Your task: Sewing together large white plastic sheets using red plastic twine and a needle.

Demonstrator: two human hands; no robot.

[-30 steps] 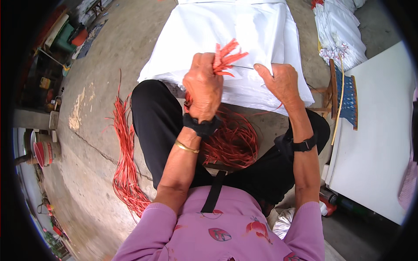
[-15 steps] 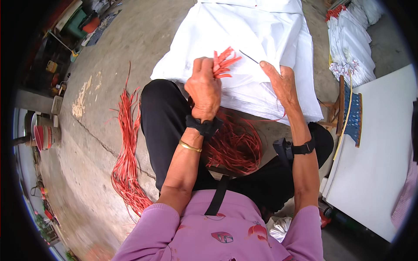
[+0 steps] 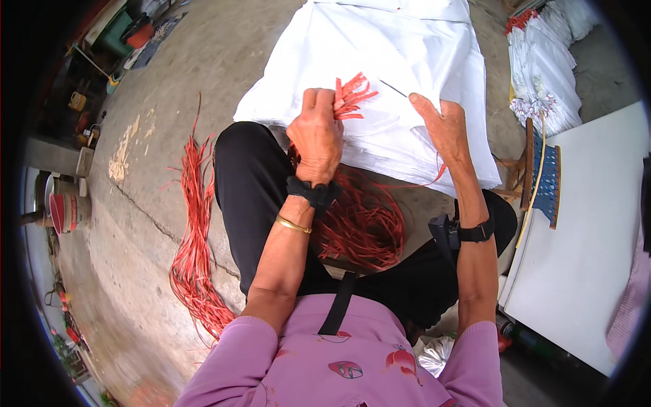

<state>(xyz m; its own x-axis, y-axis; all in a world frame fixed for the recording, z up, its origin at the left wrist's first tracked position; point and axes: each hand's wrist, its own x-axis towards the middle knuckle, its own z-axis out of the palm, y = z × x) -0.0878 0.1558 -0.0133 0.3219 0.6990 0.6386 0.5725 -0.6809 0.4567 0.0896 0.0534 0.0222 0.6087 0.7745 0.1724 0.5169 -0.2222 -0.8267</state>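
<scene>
Concrete floor (image 3: 146, 230) spreads around: left hand (image 3: 316, 139) clamped about red strips (image 3: 351, 102), ends splayed; right hand (image 3: 444, 129) pinching a thin dark rod (image 3: 393, 89) above white sheeting (image 3: 380, 41); red strands (image 3: 363, 234) between the legs; leftward, a bucket (image 3: 80, 210), contents unclear.

Gap between red strips (image 3: 345, 102) and rod (image 3: 395, 89)

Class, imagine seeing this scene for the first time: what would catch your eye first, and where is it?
Probably the vivid red: a fan of strips sprouting from the left hand, a loose heap between the black-trousered legs, and a long bundle on the concrete floor at left. Next, the broad white sheets stacked ahead, and above them the thin dark rod projecting from the right hand.
</scene>
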